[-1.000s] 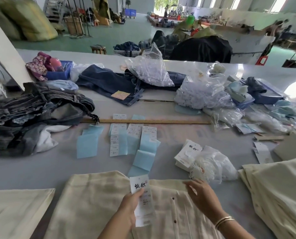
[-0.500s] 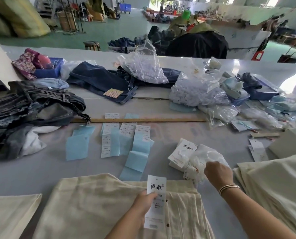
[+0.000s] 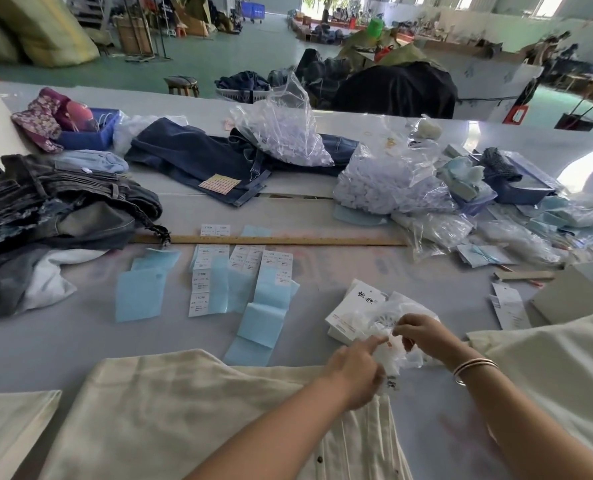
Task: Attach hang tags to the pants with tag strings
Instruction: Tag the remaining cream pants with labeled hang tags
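Both hands over the bag of strings (image 3: 397, 344), near the table's (image 3: 46, 341) front edge. Right hand (image 3: 423, 336) with thumb and forefinger pinched together on a thin white string pulled from the bag, other fingers curled. Left hand (image 3: 355, 370) with forefinger stretched out, its tip touching the crumpled plastic just beside the right fingertips; remaining fingers bent inward, whether gripping a tag underneath cannot be told. A scrap of dark print (image 3: 392, 384) showing just below the left knuckles. Stack of tags (image 3: 354, 313) just beyond the fingertips, partly under the bag, top one printed with two characters. Cream pants (image 3: 184, 410) spread under the left forearm, waistband edge right below the left hand, two dark buttons visible. Two bangles (image 3: 471, 368) on the right wrist. Further cream stack (image 3: 547, 358) right of the right wrist. Beyond the fingers: blue paper slips and white sticker strips (image 3: 239, 282), about four strips side by side, then one long wooden ruler (image 3: 271, 240). One loose tag (image 3: 509, 304) far right of the fingers.
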`<state>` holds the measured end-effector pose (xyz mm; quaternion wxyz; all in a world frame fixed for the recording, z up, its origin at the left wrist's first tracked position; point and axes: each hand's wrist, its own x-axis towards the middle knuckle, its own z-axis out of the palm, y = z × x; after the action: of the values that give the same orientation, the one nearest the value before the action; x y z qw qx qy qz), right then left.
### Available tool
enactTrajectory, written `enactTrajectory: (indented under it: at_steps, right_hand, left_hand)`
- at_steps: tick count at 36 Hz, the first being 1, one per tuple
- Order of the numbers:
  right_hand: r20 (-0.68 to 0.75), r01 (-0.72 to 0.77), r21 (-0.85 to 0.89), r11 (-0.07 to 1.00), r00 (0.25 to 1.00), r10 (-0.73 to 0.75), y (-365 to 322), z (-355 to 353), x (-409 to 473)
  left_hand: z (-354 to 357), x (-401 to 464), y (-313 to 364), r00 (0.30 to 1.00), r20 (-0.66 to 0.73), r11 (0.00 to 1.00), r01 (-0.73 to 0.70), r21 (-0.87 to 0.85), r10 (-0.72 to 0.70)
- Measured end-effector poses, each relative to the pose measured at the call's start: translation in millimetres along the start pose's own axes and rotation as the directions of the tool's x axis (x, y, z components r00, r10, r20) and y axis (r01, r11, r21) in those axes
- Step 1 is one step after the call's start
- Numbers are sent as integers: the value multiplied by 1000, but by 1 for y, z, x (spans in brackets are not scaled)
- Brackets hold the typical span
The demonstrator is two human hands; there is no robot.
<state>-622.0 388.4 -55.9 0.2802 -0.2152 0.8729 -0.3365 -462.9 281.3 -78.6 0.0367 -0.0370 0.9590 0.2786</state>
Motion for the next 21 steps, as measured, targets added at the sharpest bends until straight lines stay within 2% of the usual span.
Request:
enactTrajectory:
  at_steps: [6, 9, 11, 12, 14, 15, 18, 21]
  right_hand:
    - [41, -29, 54, 998, 999, 26, -1, -4, 12]
    - [24, -41, 43, 998, 999, 40, -4, -5, 13]
    - [19, -66, 144, 987, 998, 64, -9, -9, 11]
    - [11, -78, 269, 960, 997, 78, -12, -14, 10]
    - [-10, -46, 496, 867, 998, 58, -23, -25, 6]
    - [-24, -20, 540, 842, 999, 39, -29, -30, 6]
    - [-35, 23, 493, 870, 999, -7, -47, -35, 0]
    - [-7, 31, 479, 877, 999, -32, -56, -30, -6]
  left_hand:
    - [0, 33, 5, 996, 83, 940, -62, 337, 36]
    - [6, 40, 0, 991, 128, 921, -74, 381, 27]
    - [11, 41, -6, 988, 152, 918, -46, 394, -16]
    - [14, 40, -10, 984, 176, 916, -46, 400, -27]
    - [22, 37, -18, 978, 206, 922, -61, 383, -20]
    - [25, 35, -21, 985, 171, 931, -66, 359, 4]
    - [31, 28, -23, 999, -7, 986, -45, 162, 47]
    - [22, 23, -20, 990, -134, 999, 42, 7, -40]
